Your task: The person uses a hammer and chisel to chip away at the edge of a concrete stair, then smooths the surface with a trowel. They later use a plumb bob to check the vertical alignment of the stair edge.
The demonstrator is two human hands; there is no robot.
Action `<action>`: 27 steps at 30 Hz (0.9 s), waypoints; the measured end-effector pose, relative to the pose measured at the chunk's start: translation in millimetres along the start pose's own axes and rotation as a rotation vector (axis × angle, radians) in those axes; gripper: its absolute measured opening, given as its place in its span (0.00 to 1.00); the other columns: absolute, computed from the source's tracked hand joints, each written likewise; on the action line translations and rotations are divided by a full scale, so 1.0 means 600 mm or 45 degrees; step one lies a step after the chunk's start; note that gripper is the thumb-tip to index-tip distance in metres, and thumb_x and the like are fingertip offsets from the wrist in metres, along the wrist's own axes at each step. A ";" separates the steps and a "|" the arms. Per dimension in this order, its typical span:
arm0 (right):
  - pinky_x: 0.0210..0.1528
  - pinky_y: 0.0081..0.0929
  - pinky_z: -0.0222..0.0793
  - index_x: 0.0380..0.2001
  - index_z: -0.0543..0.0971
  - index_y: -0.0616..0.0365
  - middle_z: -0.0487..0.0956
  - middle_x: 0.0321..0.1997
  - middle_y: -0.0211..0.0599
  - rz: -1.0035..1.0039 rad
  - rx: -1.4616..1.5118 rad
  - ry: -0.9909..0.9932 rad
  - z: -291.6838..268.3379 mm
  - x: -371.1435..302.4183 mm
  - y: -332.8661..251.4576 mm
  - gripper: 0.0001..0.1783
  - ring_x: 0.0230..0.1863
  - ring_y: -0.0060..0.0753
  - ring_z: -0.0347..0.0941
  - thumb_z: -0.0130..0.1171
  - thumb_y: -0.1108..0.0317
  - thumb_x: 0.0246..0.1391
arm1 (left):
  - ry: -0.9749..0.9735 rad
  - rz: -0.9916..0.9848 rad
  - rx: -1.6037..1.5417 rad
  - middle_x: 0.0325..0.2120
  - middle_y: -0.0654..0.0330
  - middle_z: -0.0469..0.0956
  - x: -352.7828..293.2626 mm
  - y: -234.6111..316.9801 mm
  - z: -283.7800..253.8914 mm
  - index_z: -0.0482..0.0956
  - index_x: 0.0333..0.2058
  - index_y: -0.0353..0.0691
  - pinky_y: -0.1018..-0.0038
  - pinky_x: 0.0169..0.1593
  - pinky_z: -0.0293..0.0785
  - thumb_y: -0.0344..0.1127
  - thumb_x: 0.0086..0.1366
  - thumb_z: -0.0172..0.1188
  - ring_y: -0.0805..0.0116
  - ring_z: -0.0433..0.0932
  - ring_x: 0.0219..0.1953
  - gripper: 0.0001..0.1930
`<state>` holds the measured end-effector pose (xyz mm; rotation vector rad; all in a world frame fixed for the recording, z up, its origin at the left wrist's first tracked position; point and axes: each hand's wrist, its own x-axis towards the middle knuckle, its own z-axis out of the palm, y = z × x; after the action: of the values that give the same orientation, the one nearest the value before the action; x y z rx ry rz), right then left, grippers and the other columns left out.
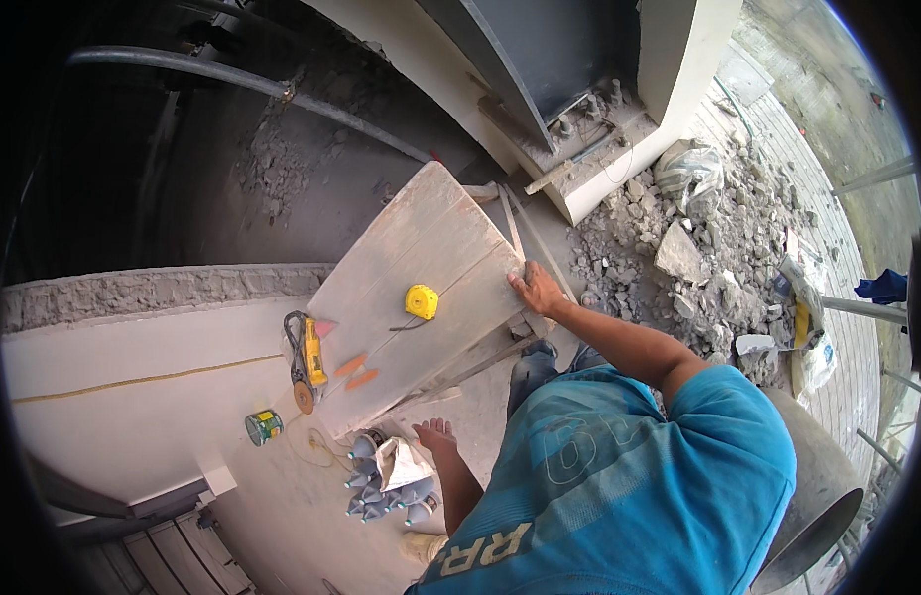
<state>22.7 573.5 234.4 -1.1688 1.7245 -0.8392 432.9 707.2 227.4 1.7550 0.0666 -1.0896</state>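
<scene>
Pale printed characters noted on blue shirt, below right fingers; label on green can, left of left fingers, illegible.

right hand: palm hidden | left hand: its upper arm hidden by blue shirt | shirt: cut off at near edge | bottles: partly covered by white bag, count unclear | board: supports mostly hidden | far-left hollow: too dark | tin: label too small
</scene>
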 end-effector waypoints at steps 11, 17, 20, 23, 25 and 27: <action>0.55 0.46 0.61 0.44 0.62 0.67 0.69 0.47 0.62 0.078 -0.187 0.012 0.009 -0.005 -0.015 0.31 0.52 0.61 0.65 0.44 0.43 0.58 | -0.021 -0.068 -0.386 0.59 0.59 0.57 0.141 0.117 0.069 0.52 0.61 0.44 0.62 0.58 0.59 0.67 0.60 0.44 0.63 0.59 0.58 0.40; 0.54 0.46 0.62 0.45 0.61 0.65 0.69 0.49 0.63 0.108 -0.197 -0.012 0.004 -0.005 -0.016 0.31 0.52 0.61 0.66 0.47 0.44 0.57 | -0.031 -0.030 -0.246 0.57 0.59 0.60 0.179 0.105 0.062 0.60 0.57 0.46 0.60 0.58 0.59 0.63 0.63 0.44 0.62 0.61 0.57 0.32; 0.54 0.47 0.63 0.45 0.61 0.64 0.69 0.49 0.63 0.149 -0.261 -0.036 0.001 -0.009 -0.031 0.30 0.53 0.62 0.66 0.49 0.45 0.56 | -0.040 -0.067 -0.204 0.56 0.60 0.62 0.188 0.100 0.055 0.60 0.56 0.48 0.59 0.57 0.59 0.60 0.65 0.42 0.62 0.62 0.56 0.28; 0.54 0.48 0.63 0.46 0.61 0.64 0.69 0.50 0.63 0.195 -0.282 -0.061 -0.009 -0.010 -0.035 0.30 0.54 0.62 0.66 0.50 0.46 0.56 | 0.000 -0.079 -0.141 0.56 0.59 0.63 0.162 0.099 0.072 0.59 0.57 0.49 0.59 0.58 0.58 0.59 0.66 0.41 0.62 0.63 0.56 0.28; 0.54 0.48 0.63 0.46 0.61 0.64 0.69 0.50 0.64 0.202 -0.288 -0.087 -0.012 -0.008 -0.035 0.31 0.54 0.63 0.66 0.50 0.46 0.56 | 0.033 -0.091 -0.111 0.57 0.59 0.62 0.165 0.105 0.068 0.57 0.59 0.50 0.58 0.58 0.57 0.60 0.66 0.40 0.63 0.63 0.57 0.29; 0.54 0.47 0.63 0.45 0.61 0.65 0.69 0.49 0.64 0.161 -0.273 -0.103 -0.011 -0.008 -0.038 0.31 0.53 0.63 0.66 0.49 0.46 0.56 | -0.053 -0.066 -0.090 0.60 0.58 0.59 0.174 0.104 0.056 0.55 0.60 0.49 0.58 0.59 0.56 0.62 0.65 0.40 0.62 0.62 0.59 0.32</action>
<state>25.9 570.8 258.3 -1.2014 1.8333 -0.5334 504.6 607.4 198.5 1.6744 0.1238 -1.1473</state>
